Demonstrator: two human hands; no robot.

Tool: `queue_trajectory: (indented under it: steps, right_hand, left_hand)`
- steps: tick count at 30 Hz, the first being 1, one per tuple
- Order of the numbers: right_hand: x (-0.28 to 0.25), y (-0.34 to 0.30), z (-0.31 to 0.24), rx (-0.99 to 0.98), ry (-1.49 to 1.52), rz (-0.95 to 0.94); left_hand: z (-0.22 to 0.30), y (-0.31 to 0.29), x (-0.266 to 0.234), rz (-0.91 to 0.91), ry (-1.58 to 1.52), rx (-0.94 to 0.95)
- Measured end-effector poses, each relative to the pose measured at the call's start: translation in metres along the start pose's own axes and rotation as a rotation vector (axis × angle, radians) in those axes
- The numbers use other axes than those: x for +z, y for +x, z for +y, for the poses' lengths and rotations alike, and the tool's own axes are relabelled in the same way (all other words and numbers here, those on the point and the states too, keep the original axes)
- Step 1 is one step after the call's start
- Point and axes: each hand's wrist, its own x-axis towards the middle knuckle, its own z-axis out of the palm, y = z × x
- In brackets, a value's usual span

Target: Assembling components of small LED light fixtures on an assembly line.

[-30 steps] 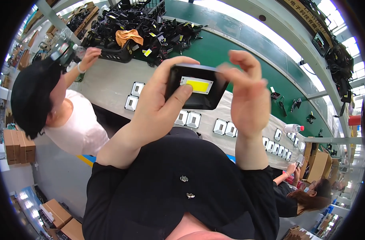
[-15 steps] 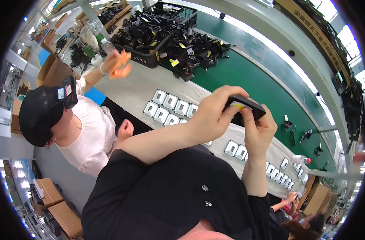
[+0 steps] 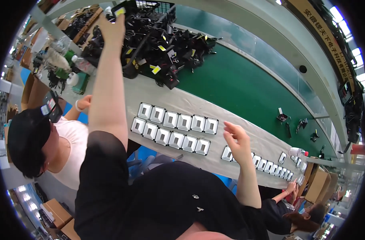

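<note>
The tabletop (image 3: 234, 88) is green along its far side, with a pale cover (image 3: 172, 96) along its near edge. Toward the left end, on the far side, a black crate (image 3: 130, 70) and a heap of dark lamps (image 3: 184, 56) with yellow plates crowd together, cables tangled among them.

The left hand (image 3: 111, 25) is stretched out over the crate at that end; a lamp (image 3: 119, 12) with a yellow plate is at its fingertips, though I cannot tell whether they grip it. The right hand (image 3: 238, 142) is empty, fingers loosely bent, above the cover near the middle.

Two rows of six white frames (image 3: 176, 140) lie near the middle of the near edge, and more frames (image 3: 268, 166) run toward the right end, beside a red-capped bottle (image 3: 296, 152). A few dark parts (image 3: 300, 125) are scattered on the green there.

At the left end stands a person (image 3: 66, 148) in a white top and dark cap; another person (image 3: 282, 212) in black is by the right end, near cardboard boxes (image 3: 318, 184). Grey floor (image 3: 56, 180) shows behind; a pale beam (image 3: 266, 36) crosses above the far edge.
</note>
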Motion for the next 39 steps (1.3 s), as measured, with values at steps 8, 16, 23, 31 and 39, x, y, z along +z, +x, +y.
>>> queue_trajectory:
  steps: [8, 16, 23, 31, 39]
  right_hand:
    - [0.084, 0.194, 0.114, 0.124, -0.359, -0.15]
    - [0.138, 0.344, 0.152, 0.095, -0.757, -0.024]
    - [0.097, 0.286, 0.188, 0.182, -0.614, -0.053]
    - [-0.012, 0.168, 0.076, -0.012, -0.001, 0.049]
    - [-0.068, 0.042, -0.042, -0.305, -0.103, 0.12]
  left_hand:
    - [0.041, -0.142, 0.007, -0.302, -0.116, -0.37]
    - [0.097, -0.273, -0.035, -0.892, -0.279, -0.641]
    - [0.104, -0.281, -0.043, -0.99, -0.281, -0.766]
    - [0.144, -0.285, 0.001, -1.117, -0.639, -1.458]
    - [0.222, -0.25, 0.028, -1.024, -1.599, -2.024]
